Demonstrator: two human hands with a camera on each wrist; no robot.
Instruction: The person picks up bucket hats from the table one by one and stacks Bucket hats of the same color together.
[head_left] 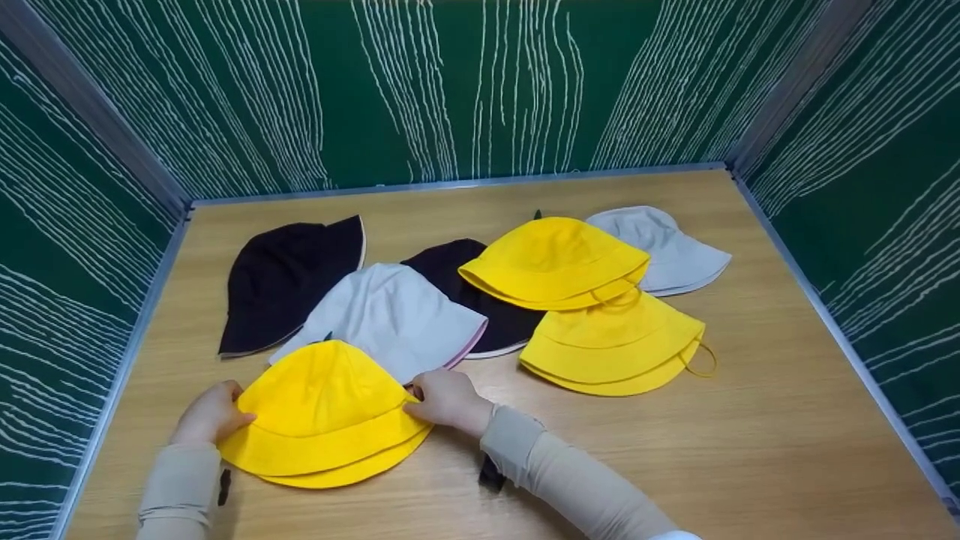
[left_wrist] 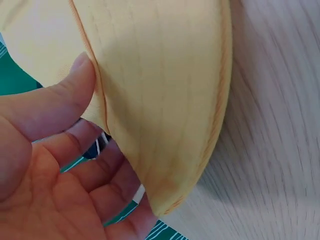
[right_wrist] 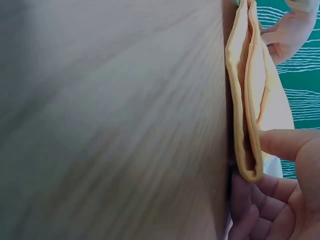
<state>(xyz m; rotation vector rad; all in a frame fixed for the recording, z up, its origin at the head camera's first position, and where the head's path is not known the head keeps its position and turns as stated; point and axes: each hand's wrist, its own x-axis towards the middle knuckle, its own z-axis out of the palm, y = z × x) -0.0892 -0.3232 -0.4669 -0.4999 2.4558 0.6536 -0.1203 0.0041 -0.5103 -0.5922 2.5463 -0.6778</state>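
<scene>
A yellow bucket hat, folded flat with its brim toward the person, lies at the front left of the table in the head view. My left hand pinches its left side, the thumb on top of the cloth and the fingers beneath. At the opposite side my right hand pinches the brim's corner between thumb and fingers. The right wrist view shows the two layers of the brim close over the wood. The crown overlaps a white hat with a pink edge just behind.
A black hat lies at the back left, another black hat in the middle. Two overlapping yellow hats, the upper one and the lower one, lie right of it. Behind them is a pale grey hat. Green walls enclose the table.
</scene>
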